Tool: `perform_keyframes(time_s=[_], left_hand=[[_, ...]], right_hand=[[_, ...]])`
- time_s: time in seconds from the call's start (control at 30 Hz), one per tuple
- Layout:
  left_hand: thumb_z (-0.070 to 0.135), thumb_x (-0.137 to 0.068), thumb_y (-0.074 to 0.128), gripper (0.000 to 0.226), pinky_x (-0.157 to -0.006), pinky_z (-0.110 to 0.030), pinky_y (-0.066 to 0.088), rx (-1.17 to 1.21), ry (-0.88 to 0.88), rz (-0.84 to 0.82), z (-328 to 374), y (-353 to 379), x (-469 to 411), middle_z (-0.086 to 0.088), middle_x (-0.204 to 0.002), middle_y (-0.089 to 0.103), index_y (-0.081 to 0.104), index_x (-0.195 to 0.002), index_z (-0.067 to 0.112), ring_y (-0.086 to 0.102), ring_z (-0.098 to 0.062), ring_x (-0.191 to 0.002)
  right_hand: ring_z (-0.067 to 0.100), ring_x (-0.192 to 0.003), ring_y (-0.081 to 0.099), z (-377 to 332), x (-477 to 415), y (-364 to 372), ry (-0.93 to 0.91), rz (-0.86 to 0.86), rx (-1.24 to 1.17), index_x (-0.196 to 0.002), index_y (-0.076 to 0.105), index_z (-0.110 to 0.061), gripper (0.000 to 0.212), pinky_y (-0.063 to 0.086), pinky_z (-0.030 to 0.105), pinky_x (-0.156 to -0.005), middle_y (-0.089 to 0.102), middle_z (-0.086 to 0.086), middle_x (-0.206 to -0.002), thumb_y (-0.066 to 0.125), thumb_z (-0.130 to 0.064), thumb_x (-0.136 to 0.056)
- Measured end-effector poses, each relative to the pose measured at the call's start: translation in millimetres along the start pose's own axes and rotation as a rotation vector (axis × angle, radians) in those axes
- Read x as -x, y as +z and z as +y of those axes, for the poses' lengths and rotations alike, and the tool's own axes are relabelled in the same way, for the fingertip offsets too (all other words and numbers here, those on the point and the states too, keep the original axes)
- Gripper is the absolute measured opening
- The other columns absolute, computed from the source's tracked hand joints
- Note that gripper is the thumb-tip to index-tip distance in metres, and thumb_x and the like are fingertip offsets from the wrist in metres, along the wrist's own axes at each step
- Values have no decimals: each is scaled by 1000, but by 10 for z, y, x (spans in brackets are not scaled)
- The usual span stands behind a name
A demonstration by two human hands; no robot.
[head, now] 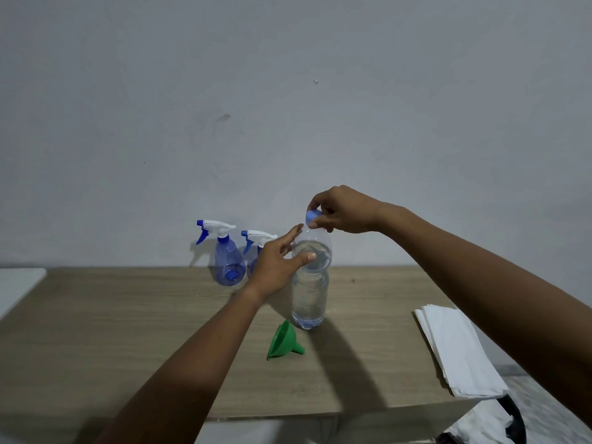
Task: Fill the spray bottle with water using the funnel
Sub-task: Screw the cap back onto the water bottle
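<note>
Count: two spray bottles, one water bottle, one cap, one funnel, one stack of paper.
First spray bottle (226,257): translucent blue, bulbous body, white head with blue trigger; upright at the table's far edge by the wall, nozzle pointing left.
Second spray bottle (259,239): same make, just right of the first, largely hidden behind the left hand; upright, nozzle pointing left.
Water bottle (310,299): clear ribbed plastic, cylindrical with a domed shoulder; long axis vertical, standing mid-table, water inside.
Cap (312,216): pale blue, round, at the bottle's mouth.
Funnel (283,341): green plastic cone, lying on its side just in front of the water bottle; spout points right, wide mouth faces left.
Left hand (275,267): thumb and fingers bracket the bottle's shoulder, holding it.
Right hand (346,209): fingertips pinch the cap from above.
Paper stack (458,347): white, flat, at the table's right edge.
Table (112,315): wood-grain surface.
</note>
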State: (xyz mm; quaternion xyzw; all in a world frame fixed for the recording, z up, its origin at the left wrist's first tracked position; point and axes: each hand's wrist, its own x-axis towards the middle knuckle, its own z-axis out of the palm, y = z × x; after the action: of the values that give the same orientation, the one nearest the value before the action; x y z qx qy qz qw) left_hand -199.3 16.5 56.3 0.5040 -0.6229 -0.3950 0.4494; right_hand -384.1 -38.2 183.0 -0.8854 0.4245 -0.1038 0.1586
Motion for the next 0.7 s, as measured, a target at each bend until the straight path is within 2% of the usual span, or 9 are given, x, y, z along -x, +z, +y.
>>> perform_keyframes(time_s=[0.13, 0.2, 0.27, 0.33, 0.4, 0.5, 0.7], left_hand=[[28, -87, 78, 76, -114, -23, 38, 0, -3, -7, 11, -7, 12, 10, -155, 44, 40, -152, 25, 42, -8, -141], [30, -87, 78, 77, -117, -29, 37, -1, -11, -17, 18, -18, 22, 10, -156, 44, 39, -153, 26, 42, -10, -141], [32, -86, 78, 78, -117, -30, 37, 1, -17, -22, 21, -25, 24, 10, -156, 43, 38, -153, 27, 41, -11, -142], [33, -86, 78, 79, -117, -31, 36, -7, -24, -20, 17, -18, 14, 10, -156, 42, 38, -153, 27, 41, -11, -143], [32, -86, 78, 79, -118, -32, 36, -12, -22, -16, 8, -6, 6, 10, -156, 42, 38, -153, 27, 41, -11, -143], [30, -85, 79, 78, -119, -34, 37, -1, -18, -12, -10, -1, 8, 10, -156, 43, 40, -153, 26, 42, -12, -143], [30, -87, 78, 77, -119, -30, 35, -9, -18, -4, 14, 7, 18, 8, -156, 43, 39, -153, 25, 41, -7, -143]], right_hand=[[1, -59, 59, 15, 6, 35, -11, 25, -6, -113, 70, -16, 31, 41, 21, -60, 70, -3, -69, 72, -39, -92], [0, -61, 60, 39, 20, 10, -15, -9, -54, -119, 69, -19, 31, 43, 20, -63, 72, -6, -73, 72, -36, -93], [3, -65, 60, 69, 37, -48, -16, -74, -126, -128, 66, -23, 35, 45, 17, -65, 72, -7, -76, 71, -30, -94], [4, -64, 60, 91, 43, -79, -18, -99, -153, -129, 65, -24, 33, 46, 15, -65, 73, -5, -75, 69, -27, -96], [1, -59, 60, 79, 33, -56, -3, -78, -142, -123, 66, -21, 26, 45, 18, -64, 74, -3, -73, 67, -27, -97], [-1, -50, 58, 25, 23, 13, 23, -20, -126, -114, 67, -18, 20, 43, 16, -55, 74, 0, -71, 68, -27, -97], [1, -46, 56, -11, 35, 88, 7, 79, -66, -111, 68, -20, 24, 42, 24, -58, 67, -2, -60, 72, -35, -93]])
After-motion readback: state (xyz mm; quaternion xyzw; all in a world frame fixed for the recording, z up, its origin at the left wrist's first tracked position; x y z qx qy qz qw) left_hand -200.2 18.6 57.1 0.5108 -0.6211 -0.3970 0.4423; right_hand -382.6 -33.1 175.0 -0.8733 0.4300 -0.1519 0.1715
